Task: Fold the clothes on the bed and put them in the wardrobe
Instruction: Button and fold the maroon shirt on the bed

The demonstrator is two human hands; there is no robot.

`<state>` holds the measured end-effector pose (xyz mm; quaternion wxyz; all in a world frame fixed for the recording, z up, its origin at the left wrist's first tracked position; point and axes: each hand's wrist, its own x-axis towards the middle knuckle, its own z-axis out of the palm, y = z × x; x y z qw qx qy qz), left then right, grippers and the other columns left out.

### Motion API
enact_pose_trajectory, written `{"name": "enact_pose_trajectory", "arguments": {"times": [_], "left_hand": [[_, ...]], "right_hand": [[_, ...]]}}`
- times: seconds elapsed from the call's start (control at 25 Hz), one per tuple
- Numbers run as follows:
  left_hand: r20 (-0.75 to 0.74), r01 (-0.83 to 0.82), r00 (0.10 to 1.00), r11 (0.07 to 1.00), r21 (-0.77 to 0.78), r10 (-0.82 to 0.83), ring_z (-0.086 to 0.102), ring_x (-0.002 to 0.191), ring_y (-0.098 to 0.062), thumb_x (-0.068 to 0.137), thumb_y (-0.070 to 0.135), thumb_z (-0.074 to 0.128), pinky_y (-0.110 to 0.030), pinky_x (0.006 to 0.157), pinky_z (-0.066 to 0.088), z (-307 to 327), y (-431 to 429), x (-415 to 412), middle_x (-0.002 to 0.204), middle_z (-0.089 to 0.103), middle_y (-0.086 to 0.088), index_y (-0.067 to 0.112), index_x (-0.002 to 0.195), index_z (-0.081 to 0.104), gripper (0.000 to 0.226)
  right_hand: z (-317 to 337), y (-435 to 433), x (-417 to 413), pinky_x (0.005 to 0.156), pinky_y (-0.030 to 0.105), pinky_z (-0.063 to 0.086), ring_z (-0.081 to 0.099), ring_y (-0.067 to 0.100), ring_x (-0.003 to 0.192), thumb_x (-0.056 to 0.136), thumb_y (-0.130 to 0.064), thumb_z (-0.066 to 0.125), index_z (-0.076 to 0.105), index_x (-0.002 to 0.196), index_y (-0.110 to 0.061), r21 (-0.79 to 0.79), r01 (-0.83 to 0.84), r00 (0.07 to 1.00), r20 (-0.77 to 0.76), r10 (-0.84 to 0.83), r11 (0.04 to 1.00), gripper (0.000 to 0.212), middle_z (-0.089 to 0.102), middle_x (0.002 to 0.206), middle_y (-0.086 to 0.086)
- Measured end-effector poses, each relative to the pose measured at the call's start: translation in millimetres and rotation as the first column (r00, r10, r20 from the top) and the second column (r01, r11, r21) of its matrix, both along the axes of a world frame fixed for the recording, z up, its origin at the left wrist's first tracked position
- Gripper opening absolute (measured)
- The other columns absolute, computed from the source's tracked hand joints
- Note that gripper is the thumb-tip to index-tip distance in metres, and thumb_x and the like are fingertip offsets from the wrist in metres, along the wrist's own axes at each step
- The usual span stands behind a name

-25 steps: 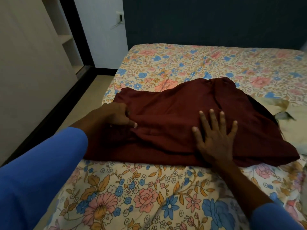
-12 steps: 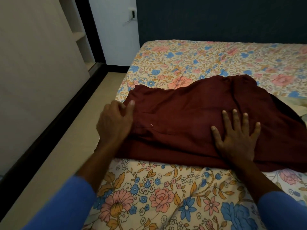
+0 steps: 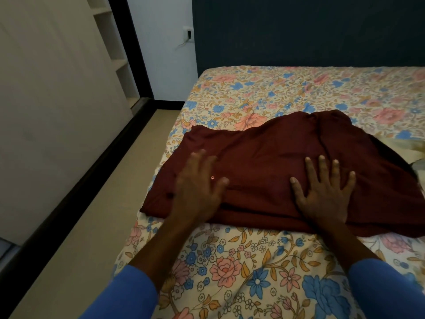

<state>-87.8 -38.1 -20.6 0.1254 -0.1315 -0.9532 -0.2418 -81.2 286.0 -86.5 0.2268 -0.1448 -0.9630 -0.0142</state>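
Note:
A dark red garment [image 3: 271, 157] lies spread and partly folded across the bed [image 3: 253, 261], which has a floral sheet. My left hand [image 3: 197, 187] lies flat on the garment's left part, fingers spread and blurred by motion. My right hand [image 3: 324, 192] presses flat on its near right part with the fingers splayed. Neither hand grips the cloth. A small pale button shows beside my left hand.
A cream cloth [image 3: 407, 150] lies partly under the garment at the right edge. The wardrobe [image 3: 57, 111] with a pale door and open shelves [image 3: 115, 42] stands on the left across a strip of beige floor [image 3: 92, 215]. A dark headboard [image 3: 299, 31] closes the far side.
My left hand let go of the garment's left edge, opened and slid right onto the cloth. My right hand has stayed pressed flat on it.

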Motion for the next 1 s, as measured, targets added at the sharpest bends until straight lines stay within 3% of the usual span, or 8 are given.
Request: {"name": "enact_pose_trajectory", "arguments": {"times": [0.08,0.2,0.32,0.48,0.64,0.8,0.88,1.0], "left_hand": [[0.193,0.224,0.962,0.964,-0.144,-0.194,-0.01,0.159,-0.016,0.097,0.077,0.02,-0.045,0.128,0.003,-22,12,5,0.173,-0.008,0.006,0.034,0.165,0.008,0.081],[0.273,0.072,0.962,0.954,-0.291,0.011,-0.001,0.16,-0.018,0.089,0.084,-0.003,-0.047,0.128,0.001,-42,-3,8,0.173,-0.002,0.003,0.031,0.165,0.008,0.093],[0.1,-0.094,0.989,0.988,-0.121,0.106,0.051,0.133,-0.024,0.098,0.073,0.015,-0.051,0.115,0.031,-17,3,-15,0.141,0.058,-0.001,0.031,0.136,0.058,0.071],[0.051,-0.046,0.998,0.998,-0.039,0.048,0.061,0.115,-0.028,0.099,0.029,0.053,-0.045,0.099,0.051,11,22,-142,0.127,0.062,-0.005,0.02,0.131,0.06,0.034],[0.193,-0.034,0.979,0.991,-0.128,0.059,0.052,0.132,-0.032,0.095,0.01,0.063,-0.039,0.105,0.042,9,26,-251,0.144,0.058,-0.012,0.016,0.141,0.058,0.047],[0.28,0.173,0.955,0.945,-0.277,-0.093,0.059,0.117,-0.029,0.099,0.024,0.064,-0.038,0.098,0.048,-7,29,-297,0.133,0.062,-0.012,0.022,0.127,0.067,0.028],[0.205,0.074,0.979,0.958,-0.279,-0.016,0.061,0.107,-0.029,0.097,0.02,0.065,-0.036,0.089,0.05,-3,18,-314,0.118,0.066,-0.011,0.019,0.11,0.072,0.014],[0.175,0.018,0.984,0.958,-0.286,0.034,0.06,0.109,-0.029,0.098,0.016,0.059,-0.035,0.086,0.047,-5,-1,-322,0.116,0.064,-0.01,0.016,0.112,0.066,0.015]], "right_hand": [[2,1,-1,0.123,0.064,0.005,0.017,0.036,0.156,0.097,-0.073,0.022,0.03,0.161,-0.029,0.008,0.004,1.0,0.016,-0.004,1.0,0.078,0.028,0.168,0.008],[4,-2,3,0.124,0.063,0.002,0.018,0.035,0.156,0.097,-0.073,0.023,0.031,0.161,-0.03,0.011,0.012,0.997,0.076,-0.013,1.0,0.078,0.029,0.168,0.007],[20,-2,-2,0.122,0.06,0.005,0.035,0.034,0.148,0.099,-0.068,0.029,0.047,0.151,-0.027,-0.022,0.016,1.0,-0.01,-0.016,1.0,0.069,0.046,0.157,0.008],[84,27,-66,0.095,0.048,0.045,0.061,0.034,0.108,0.101,-0.031,0.045,0.059,0.133,-0.015,-0.094,-0.231,0.96,-0.184,0.211,0.968,0.038,0.061,0.13,0.01],[128,55,-172,0.105,0.045,0.043,0.055,0.03,0.131,0.1,-0.012,0.052,0.048,0.15,-0.021,-0.319,-0.232,0.965,0.044,0.259,0.919,0.051,0.05,0.152,0.009],[114,72,-239,0.104,0.049,0.048,0.054,0.035,0.132,0.094,-0.012,0.058,0.042,0.153,-0.028,-0.189,-0.119,0.842,0.501,0.2,0.975,0.063,0.05,0.152,0.011],[111,85,-253,0.09,0.044,0.053,0.062,0.036,0.116,0.092,-0.014,0.062,0.062,0.134,-0.024,-0.133,-0.06,0.858,0.499,0.119,0.989,0.044,0.064,0.133,0.014],[112,96,-264,0.079,0.036,0.048,0.063,0.034,0.107,0.088,-0.01,0.068,0.069,0.121,-0.019,-0.189,0.022,0.881,0.467,0.07,0.982,0.034,0.069,0.12,0.013]]}}
